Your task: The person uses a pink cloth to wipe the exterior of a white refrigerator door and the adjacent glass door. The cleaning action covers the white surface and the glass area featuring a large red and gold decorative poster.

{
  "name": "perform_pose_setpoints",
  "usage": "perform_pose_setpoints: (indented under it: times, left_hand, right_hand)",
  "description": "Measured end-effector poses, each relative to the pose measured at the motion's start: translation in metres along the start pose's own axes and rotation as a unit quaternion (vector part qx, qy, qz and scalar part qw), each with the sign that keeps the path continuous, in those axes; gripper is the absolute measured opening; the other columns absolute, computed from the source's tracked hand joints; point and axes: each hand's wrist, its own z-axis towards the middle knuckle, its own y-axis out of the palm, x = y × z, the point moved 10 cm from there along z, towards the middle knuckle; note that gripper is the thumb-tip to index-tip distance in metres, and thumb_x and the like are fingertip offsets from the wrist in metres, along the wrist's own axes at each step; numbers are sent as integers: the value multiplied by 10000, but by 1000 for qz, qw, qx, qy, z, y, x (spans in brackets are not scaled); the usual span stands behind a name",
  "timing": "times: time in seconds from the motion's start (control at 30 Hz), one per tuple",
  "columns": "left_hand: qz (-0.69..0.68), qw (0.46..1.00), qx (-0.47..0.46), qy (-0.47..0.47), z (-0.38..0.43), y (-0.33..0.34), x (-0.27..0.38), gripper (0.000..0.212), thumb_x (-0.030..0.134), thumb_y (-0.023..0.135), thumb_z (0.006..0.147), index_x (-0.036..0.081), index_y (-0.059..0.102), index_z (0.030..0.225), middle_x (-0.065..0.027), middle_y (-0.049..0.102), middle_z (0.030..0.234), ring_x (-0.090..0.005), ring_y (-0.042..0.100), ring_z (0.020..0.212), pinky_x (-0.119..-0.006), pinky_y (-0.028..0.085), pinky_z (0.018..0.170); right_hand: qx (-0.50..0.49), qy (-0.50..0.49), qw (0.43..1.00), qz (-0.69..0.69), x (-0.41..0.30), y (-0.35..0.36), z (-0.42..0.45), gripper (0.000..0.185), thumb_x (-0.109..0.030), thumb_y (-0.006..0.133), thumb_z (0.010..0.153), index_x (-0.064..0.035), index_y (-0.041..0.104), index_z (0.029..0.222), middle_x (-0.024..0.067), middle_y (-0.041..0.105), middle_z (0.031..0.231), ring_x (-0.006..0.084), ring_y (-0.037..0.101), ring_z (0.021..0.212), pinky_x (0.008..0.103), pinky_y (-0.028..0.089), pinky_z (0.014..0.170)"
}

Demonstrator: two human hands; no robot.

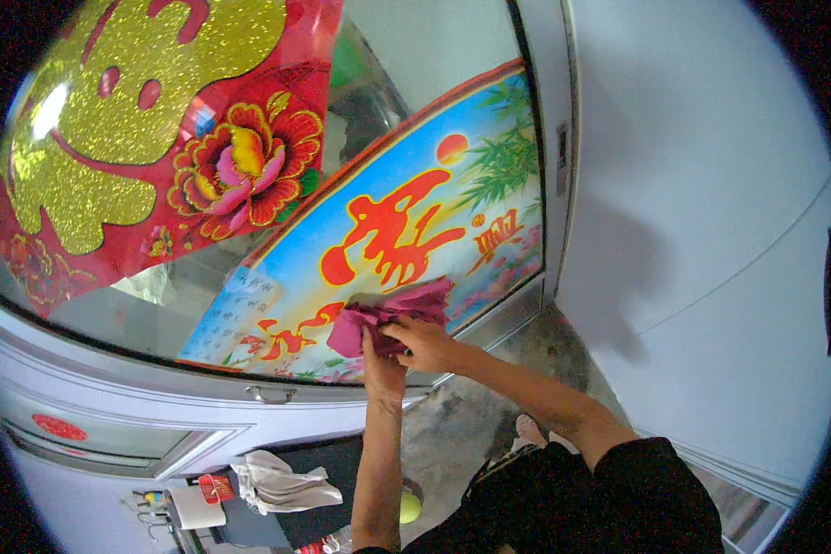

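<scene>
A magenta cloth is bunched in both of my hands, in front of a colourful poster on a glass pane. The poster has large red brush characters, a red sun and green bamboo leaves. My left hand holds the cloth's lower edge, its thumb pointing up. Just to its right, my right hand grips the crumpled folds with bent fingers. The cloth covers part of the poster's lower middle. Whether it presses on the surface cannot be made out.
A red sheet with a gold glitter figure hangs at upper left. A metal pull handle sits on the frame below the pane. Lower left, a whitish cloth and a red basket rest on a dark surface. A pale wall stands right.
</scene>
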Motion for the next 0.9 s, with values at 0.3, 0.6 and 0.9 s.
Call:
perform_pose_setpoints:
  times: [0.3,0.6,0.9]
  left_hand:
    - [134,954,88,252,-27,41,64,277,169,617,900,42,559,1139,-58,622,1051,-150,599,910,-294,491,756]
    - [296,670,144,665,-102,113,190,578,75,711,760,-21,465,1274,-135,523,1251,-275,519,1109,-379,425,934]
    - [609,423,83,666,-87,219,199,777,-4,768,452,261,620,1167,-129,544,1115,-320,562,959,-394,478,772]
  right_hand:
    - [17,-76,986,149,-36,-45,2,326,-110,661,816,-27,581,1121,152,570,1113,313,569,1043,375,488,863]
    - [129,16,960,249,-9,-135,-10,235,-29,584,873,-22,599,1108,93,636,1026,167,622,919,289,501,814]
    - [162,130,951,230,42,-138,-52,175,-56,509,954,-13,626,1077,34,648,978,106,610,882,252,490,774]
